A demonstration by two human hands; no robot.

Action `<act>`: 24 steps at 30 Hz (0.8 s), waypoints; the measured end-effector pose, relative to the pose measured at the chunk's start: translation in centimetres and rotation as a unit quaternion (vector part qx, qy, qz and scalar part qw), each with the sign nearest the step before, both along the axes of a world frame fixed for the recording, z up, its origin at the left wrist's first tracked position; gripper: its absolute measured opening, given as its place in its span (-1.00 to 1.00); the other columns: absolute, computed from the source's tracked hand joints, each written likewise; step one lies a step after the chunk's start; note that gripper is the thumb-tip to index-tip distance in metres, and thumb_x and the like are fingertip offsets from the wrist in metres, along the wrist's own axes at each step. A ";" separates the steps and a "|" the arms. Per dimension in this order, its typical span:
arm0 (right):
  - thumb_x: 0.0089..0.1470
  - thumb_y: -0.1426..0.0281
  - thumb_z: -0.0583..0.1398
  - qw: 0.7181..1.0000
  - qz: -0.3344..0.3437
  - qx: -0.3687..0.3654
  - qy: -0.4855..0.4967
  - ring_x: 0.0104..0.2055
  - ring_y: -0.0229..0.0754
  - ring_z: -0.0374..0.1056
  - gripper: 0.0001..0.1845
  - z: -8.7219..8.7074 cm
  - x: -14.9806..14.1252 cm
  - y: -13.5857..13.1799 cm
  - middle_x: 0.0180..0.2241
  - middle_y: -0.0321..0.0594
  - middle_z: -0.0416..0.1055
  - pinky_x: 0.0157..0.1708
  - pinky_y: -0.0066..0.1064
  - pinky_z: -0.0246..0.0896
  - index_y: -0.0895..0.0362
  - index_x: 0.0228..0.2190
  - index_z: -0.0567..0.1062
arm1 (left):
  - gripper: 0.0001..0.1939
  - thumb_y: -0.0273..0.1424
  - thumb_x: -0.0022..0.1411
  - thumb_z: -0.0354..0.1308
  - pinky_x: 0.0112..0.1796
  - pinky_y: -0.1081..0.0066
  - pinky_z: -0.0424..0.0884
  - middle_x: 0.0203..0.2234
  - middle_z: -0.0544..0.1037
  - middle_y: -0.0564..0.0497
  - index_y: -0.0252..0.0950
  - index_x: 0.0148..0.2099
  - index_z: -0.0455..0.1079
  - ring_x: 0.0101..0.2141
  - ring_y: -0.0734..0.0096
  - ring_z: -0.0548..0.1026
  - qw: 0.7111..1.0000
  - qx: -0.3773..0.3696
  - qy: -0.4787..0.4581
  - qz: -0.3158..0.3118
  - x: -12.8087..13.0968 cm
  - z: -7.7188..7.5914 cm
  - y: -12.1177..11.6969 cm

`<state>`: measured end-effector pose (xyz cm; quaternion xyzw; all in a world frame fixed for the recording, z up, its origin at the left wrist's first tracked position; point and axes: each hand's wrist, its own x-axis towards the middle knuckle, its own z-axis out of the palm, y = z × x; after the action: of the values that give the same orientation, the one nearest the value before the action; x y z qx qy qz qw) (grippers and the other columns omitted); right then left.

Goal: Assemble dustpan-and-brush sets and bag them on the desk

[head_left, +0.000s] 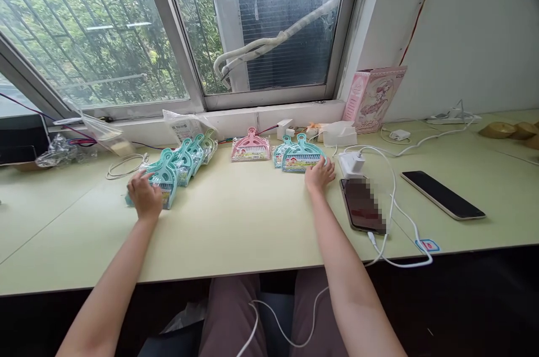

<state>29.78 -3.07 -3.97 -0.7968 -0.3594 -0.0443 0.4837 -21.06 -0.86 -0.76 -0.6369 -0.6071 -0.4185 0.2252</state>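
Left of frame centre, the left hand [144, 194] rests curled over the nearest teal dustpan [168, 177], its row probably overlapped to save bench [236, 228] space. Right of centre, the right hand [320, 173] touches another wrapped dustpan [301, 159]; whether either pinches is unclear.

The dustpans [312, 151] look like smooth plastic, their film wrappers [250, 155] glossy, the tabletop [236, 222] smooth and matt.

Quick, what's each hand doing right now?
Left hand: fingers bent, at a teal dustpan set; grip can't be told.
Right hand: at another teal set's right edge; grip can't be told.
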 end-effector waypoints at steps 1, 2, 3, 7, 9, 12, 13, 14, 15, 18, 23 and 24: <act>0.06 0.49 0.03 1.000 0.002 -0.006 0.015 0.32 0.23 -0.03 -0.47 -0.2 0.2 0.1 0.26 0.17 0.10 0.18 0.27 -0.07 0.17 0.11 0.32 | -0.66 -0.49 0.24 -0.05 0.24 0.08 0.03 0.16 0.30 -0.21 -0.29 0.06 0.27 0.25 0.11 0.16 1.000 -0.001 0.014 -0.020 0.9 0.0 -0.2; 0.06 0.48 0.04 1.000 0.005 -0.009 0.028 0.30 0.24 0.01 -0.47 -0.3 0.4 0.2 0.26 0.17 0.09 0.16 0.22 0.00 0.18 0.11 0.32 | -0.68 -0.50 0.24 -0.05 0.24 0.08 0.05 0.16 0.32 -0.20 -0.27 0.04 0.30 0.25 0.11 0.18 0.999 -0.005 0.028 -0.041 1.8 -0.1 -0.5; 0.07 0.48 0.04 0.999 0.006 -0.007 0.039 0.28 0.24 0.04 -0.47 -0.3 0.5 0.2 0.26 0.18 0.09 0.15 0.17 0.05 0.18 0.11 0.31 | -0.69 -0.52 0.23 -0.05 0.23 0.08 0.07 0.14 0.34 -0.20 -0.26 0.01 0.33 0.24 0.11 0.20 0.997 -0.009 0.043 -0.067 2.8 -0.2 -0.8; 0.09 0.46 0.03 0.995 -0.012 0.032 0.089 0.26 0.22 0.10 -0.43 -0.5 1.3 0.4 0.21 0.28 0.10 0.13 0.05 0.16 0.27 0.15 0.23 | -0.70 -0.57 0.17 -0.01 0.22 0.06 0.14 0.14 0.38 -0.13 -0.19 -0.13 0.44 0.23 0.09 0.23 0.966 -0.067 0.108 -0.224 7.8 -0.5 -2.4; 0.06 0.47 0.04 0.992 -0.017 0.053 0.117 0.24 0.21 0.15 -0.40 -0.6 1.9 0.6 0.16 0.34 0.16 0.13 0.02 0.19 0.33 0.16 0.19 | -0.68 -0.59 0.16 -0.02 0.20 0.05 0.18 0.13 0.39 -0.11 -0.18 -0.15 0.46 0.22 0.07 0.25 0.954 -0.081 0.102 -0.270 10.9 -0.6 -3.0; 0.01 0.48 0.06 0.983 -0.015 0.067 0.172 0.12 0.19 0.31 -0.40 -0.9 2.6 0.8 0.04 0.26 0.34 0.08 0.03 0.27 0.29 0.13 0.25 | -0.66 -0.61 0.18 -0.04 0.15 0.05 0.26 0.12 0.40 -0.09 -0.17 -0.15 0.46 0.12 0.09 0.34 0.940 -0.103 0.078 -0.315 16.1 -0.9 -2.8; 0.01 0.46 0.06 0.978 -0.010 0.073 0.197 0.06 0.17 0.37 -0.41 -0.9 2.6 0.8 0.01 0.21 0.38 0.04 0.02 0.32 0.25 0.12 0.26 | -0.66 -0.61 0.18 -0.04 0.13 0.06 0.28 0.11 0.40 -0.08 -0.16 -0.15 0.45 0.11 0.10 0.34 0.934 -0.111 0.062 -0.334 17.9 -1.0 -2.3; 0.02 0.45 0.06 0.971 -0.002 0.081 0.226 -0.01 0.14 0.42 -0.42 -0.8 2.6 0.7 -0.01 0.17 0.40 -0.01 -0.01 0.37 0.21 0.12 0.27 | -0.67 -0.61 0.19 -0.04 0.12 0.05 0.28 0.10 0.41 -0.08 -0.16 -0.16 0.45 0.10 0.10 0.34 0.930 -0.118 0.035 -0.346 19.6 -1.2 -1.7; 0.02 0.43 0.06 0.963 0.006 0.089 0.255 -0.08 0.10 0.46 -0.42 -0.6 2.5 0.6 0.00 0.15 0.40 -0.07 -0.05 0.42 0.19 0.13 0.26 | -0.69 -0.60 0.19 -0.03 0.11 0.04 0.29 0.09 0.41 -0.10 -0.17 -0.17 0.45 0.09 0.09 0.34 0.928 -0.122 -0.002 -0.351 21.1 -1.3 -0.9; 0.04 0.42 0.06 0.944 0.014 0.099 0.315 -0.23 -0.01 0.52 -0.41 0.1 1.8 0.1 0.04 0.16 0.37 -0.21 -0.20 0.48 0.17 0.14 0.23 | -0.75 -0.56 0.18 -0.02 0.07 0.05 0.33 0.01 0.43 -0.16 -0.22 -0.20 0.45 0.08 0.08 0.37 0.911 -0.152 -0.153 -0.351 24.3 -1.7 1.6; 0.07 0.38 0.02 0.943 0.048 0.136 0.299 -0.23 -0.10 0.51 -0.43 1.1 0.4 0.1 0.00 0.03 0.38 -0.26 -0.27 0.49 0.08 0.15 0.14 | -0.76 -0.29 0.19 0.09 -0.05 0.19 0.43 -0.05 0.49 -0.16 -0.27 -0.13 0.42 -0.13 0.22 0.51 0.778 -0.279 -0.412 -0.382 24.1 -2.4 3.4; 0.08 0.36 0.02 0.941 0.073 0.144 0.296 -0.24 -0.13 0.51 -0.42 1.2 0.1 0.2 -0.01 0.00 0.39 -0.25 -0.29 0.48 0.07 0.15 0.12 | -0.70 -0.21 0.19 0.10 -0.03 0.20 0.42 -0.03 0.49 -0.17 -0.27 -0.10 0.40 -0.12 0.24 0.52 0.736 -0.304 -0.454 -0.400 23.8 -2.4 3.4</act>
<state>29.90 -2.83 -2.72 -0.6676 -0.2465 0.1777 0.6797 2.78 2.51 -3.16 -0.5897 -0.4212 -0.5029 -0.4711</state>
